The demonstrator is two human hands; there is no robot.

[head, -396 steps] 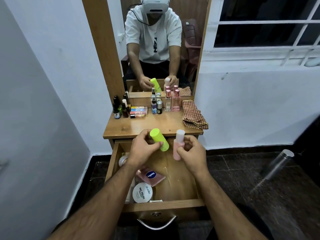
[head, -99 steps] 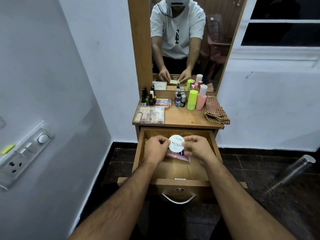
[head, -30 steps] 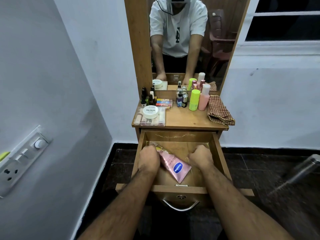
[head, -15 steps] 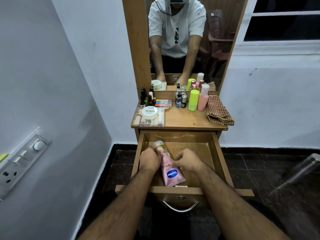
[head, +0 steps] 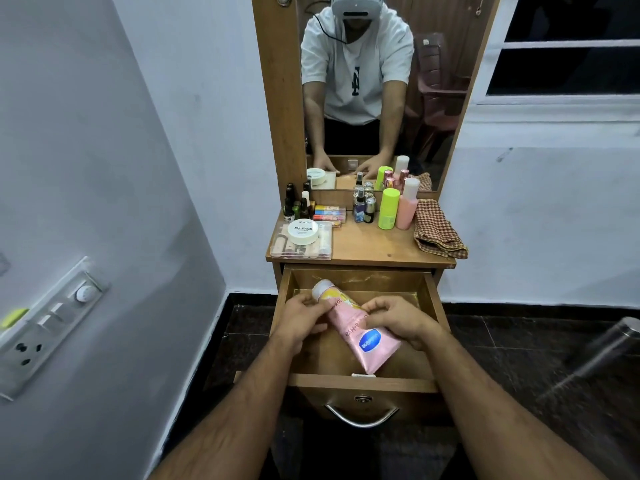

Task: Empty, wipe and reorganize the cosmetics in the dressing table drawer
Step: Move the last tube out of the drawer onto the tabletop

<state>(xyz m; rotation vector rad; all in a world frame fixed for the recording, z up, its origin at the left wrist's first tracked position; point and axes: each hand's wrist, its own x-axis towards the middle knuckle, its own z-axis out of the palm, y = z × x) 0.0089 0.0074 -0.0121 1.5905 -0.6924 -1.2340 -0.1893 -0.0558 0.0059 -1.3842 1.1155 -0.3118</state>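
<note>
**Both hands on the pink tube, over the open drawer**

Left hand (head: 300, 322) grips the upper part of the pink tube (head: 360, 332), just below its white cap, fingers curled round it. Right hand (head: 398, 322) pinches the tube's other edge near the middle, thumb and fingers bent on it. Tube lies at a slant, cap toward the back-left corner, crimped end toward the front, blue oval label facing up. Can't tell if it's lifted or resting on the drawer floor.

Drawer (head: 363, 382) is pulled fully out. A small white item (head: 363, 375) sits against the inside of the front wall; too small to identify. Curved metal handle (head: 362, 415) on the drawer front.

On the tabletop (head: 374, 245) above:
- left front: clear flat case (head: 301, 249) with a white nail polish tub (head: 302, 231) on top of it
- back left: dark small bottles (head: 296, 204), coloured sticks (head: 329, 213) beside them
- back centre: small spray bottles (head: 363, 207), then green bottle (head: 388, 208) touching pink bottle (head: 407, 206), both upright
- right edge: folded checked cloth (head: 437, 230)

The mirror (head: 381, 98) behind reflects the person leaning in.
</note>
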